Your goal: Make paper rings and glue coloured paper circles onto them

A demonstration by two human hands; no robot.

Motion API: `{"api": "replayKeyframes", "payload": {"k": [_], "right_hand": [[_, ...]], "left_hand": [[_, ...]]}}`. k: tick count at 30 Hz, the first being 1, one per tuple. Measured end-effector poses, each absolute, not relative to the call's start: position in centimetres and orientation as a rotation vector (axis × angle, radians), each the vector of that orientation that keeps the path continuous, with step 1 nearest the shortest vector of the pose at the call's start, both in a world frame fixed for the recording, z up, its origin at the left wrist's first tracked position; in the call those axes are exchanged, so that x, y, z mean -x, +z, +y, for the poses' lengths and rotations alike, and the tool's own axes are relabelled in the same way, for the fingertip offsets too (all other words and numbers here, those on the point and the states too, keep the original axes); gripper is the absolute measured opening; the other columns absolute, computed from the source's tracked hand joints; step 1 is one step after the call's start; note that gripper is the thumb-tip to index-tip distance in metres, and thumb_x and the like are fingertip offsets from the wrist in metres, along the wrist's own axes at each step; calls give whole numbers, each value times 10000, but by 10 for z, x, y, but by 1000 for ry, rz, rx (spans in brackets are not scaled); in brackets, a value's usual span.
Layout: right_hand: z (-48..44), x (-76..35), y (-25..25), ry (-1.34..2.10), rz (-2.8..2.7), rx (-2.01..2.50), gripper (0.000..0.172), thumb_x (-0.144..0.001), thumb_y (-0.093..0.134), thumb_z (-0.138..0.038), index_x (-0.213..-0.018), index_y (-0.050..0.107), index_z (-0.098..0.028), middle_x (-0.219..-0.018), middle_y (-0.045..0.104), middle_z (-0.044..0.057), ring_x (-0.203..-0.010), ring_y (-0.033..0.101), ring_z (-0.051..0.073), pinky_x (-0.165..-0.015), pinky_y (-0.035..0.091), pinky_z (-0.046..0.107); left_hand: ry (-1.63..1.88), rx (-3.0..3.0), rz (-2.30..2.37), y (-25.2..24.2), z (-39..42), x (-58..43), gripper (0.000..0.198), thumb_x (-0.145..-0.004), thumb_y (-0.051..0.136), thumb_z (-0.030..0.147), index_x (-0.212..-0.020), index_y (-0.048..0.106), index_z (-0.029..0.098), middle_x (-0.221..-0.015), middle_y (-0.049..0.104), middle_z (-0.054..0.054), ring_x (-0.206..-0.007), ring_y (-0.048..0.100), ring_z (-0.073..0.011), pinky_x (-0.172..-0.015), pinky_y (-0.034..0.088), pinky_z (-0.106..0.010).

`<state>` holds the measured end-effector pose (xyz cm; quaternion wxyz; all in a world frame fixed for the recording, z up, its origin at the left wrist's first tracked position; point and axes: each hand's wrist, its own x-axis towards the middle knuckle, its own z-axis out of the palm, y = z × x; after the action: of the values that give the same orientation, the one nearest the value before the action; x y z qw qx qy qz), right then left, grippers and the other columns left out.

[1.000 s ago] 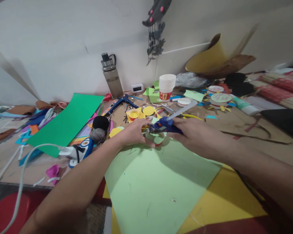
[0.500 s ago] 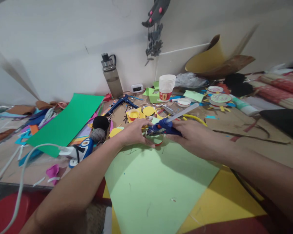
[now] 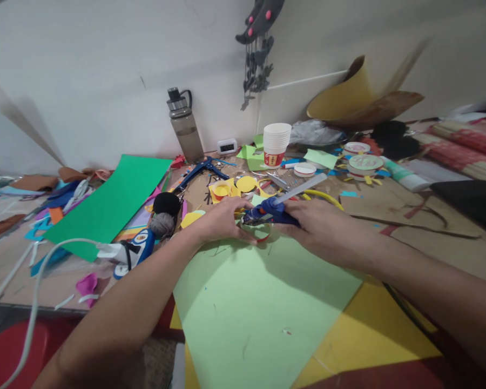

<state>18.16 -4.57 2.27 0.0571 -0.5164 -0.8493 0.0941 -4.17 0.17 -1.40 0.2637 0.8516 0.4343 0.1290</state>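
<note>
My right hand [image 3: 328, 229] is wrapped round a blue hot glue gun [image 3: 269, 210], from whose back a long translucent glue stick [image 3: 302, 189] sticks out. The gun's nozzle points left, close over a low round paper cup piece [image 3: 263, 234] with a red edge. My left hand [image 3: 222, 220] curves its thumb and fingers round the left side of that piece and steadies it. Hand and gun hide much of it. Underneath lies a light green paper sheet [image 3: 263, 302], on top of a yellow sheet [image 3: 360, 329].
Stacked paper cups [image 3: 277, 143] stand behind my hands, near a water bottle [image 3: 187, 129] and a small digital clock [image 3: 227, 146]. Left of them lie a green sheet [image 3: 113, 202], yarn balls [image 3: 166, 205] and a power strip [image 3: 141, 248]. Round decorated pieces [image 3: 364, 165] lie at the right.
The glue gun and my right hand have shifted very slightly left. My left hand stays at the round cup piece.
</note>
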Motion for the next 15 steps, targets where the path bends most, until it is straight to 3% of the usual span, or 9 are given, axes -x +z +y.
{"api": "replayKeyframes", "payload": {"k": [15], "right_hand": [[-48,-196,27,89,-2537,1469,211,-901,481,-289,-929,665,-192,-842,716,92,-742,657,250,-589,411,312]], "left_hand": [[373,-2289,1138,-15,2,42,649,-546,832,476,-1128,635,264,-1276,584,-65,-1236,496,-282,-1067,372,-436]]}}
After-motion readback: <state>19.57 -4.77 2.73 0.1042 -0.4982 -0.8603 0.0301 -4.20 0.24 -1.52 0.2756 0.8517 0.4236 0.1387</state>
